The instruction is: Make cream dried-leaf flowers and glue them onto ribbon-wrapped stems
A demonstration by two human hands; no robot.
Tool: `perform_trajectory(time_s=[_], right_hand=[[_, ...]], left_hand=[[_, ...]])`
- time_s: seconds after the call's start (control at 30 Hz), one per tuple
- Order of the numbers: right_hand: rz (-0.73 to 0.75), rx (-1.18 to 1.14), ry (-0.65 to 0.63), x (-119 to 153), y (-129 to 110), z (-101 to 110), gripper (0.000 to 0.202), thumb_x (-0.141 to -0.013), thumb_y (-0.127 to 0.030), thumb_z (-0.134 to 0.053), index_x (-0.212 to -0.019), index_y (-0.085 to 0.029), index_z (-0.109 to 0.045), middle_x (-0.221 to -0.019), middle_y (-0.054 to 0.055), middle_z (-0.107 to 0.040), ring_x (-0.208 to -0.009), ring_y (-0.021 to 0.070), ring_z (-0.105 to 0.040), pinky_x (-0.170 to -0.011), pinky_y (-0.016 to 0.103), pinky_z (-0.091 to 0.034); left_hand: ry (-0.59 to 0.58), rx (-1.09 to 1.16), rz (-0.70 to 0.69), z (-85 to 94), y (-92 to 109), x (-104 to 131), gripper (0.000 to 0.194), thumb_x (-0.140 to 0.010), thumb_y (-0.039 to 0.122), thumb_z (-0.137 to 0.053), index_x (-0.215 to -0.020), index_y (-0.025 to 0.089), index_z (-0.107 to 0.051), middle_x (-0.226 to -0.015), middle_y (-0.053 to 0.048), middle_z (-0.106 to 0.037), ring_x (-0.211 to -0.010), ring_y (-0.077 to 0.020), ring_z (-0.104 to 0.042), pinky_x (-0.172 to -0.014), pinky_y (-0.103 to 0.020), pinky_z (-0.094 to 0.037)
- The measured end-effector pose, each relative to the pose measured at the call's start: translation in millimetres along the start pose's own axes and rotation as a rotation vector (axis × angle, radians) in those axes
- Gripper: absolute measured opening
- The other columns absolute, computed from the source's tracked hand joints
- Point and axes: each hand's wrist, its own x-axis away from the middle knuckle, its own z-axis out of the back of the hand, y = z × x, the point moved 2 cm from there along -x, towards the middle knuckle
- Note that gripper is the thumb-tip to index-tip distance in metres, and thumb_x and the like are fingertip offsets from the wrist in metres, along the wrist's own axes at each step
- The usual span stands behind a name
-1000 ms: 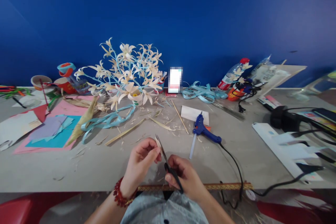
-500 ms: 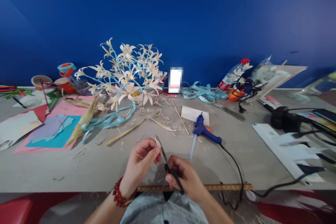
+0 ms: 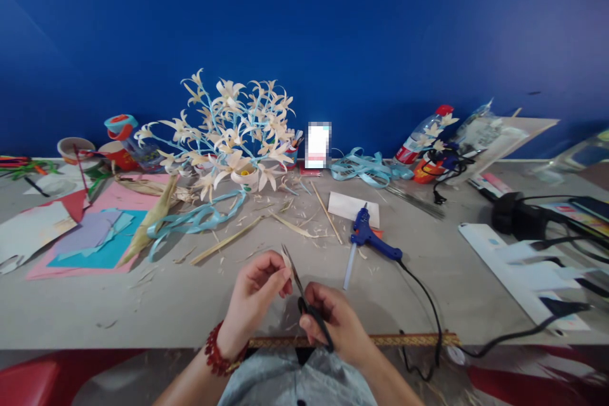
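My left hand (image 3: 264, 280), with a red beaded bracelet on its wrist, pinches a small pale piece (image 3: 286, 261), mostly hidden by the fingers. Beside it, my right hand (image 3: 330, 314) grips black-handled scissors (image 3: 297, 276), whose blades point up and to the left, against or very near the pale piece. Beyond my hands, thin pale scraps and a long dry strip (image 3: 227, 240) lie on the grey table (image 3: 181, 311). A blue glue gun (image 3: 364, 228) with a clear stick rests to the right of my hands.
White flowers on blue stems (image 3: 238, 117) stand in a pot at the back. Coloured paper (image 3: 128, 235) and blue ribbon (image 3: 200, 219) lie left. A bottle (image 3: 419, 136) leans near the wall. The power strip (image 3: 504, 273) and cables occupy the right; a stick (image 3: 326, 212) lies mid-table.
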Motion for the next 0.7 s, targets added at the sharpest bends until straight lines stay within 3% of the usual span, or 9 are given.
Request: perform_trajectory(time_s=[0.7], right_hand=[[-0.025,-0.044,-0.004,-0.6,-5.1,-1.2,0.057,-0.065,-0.068,-0.071,-0.069,-0.022,-0.037,-0.052,-0.009,-0.041,-0.041,0.0062,-0.041,-0.039,0.018,-0.028]], left_hand=[[-0.039,0.008,-0.016,3.3,-1.6,-1.0,0.016,-0.085,0.026,-0.065,-0.073,0.017,-0.060,-0.061,0.001,-0.060,-0.056,-0.0106,-0.052,-0.056,-0.022,-0.042]])
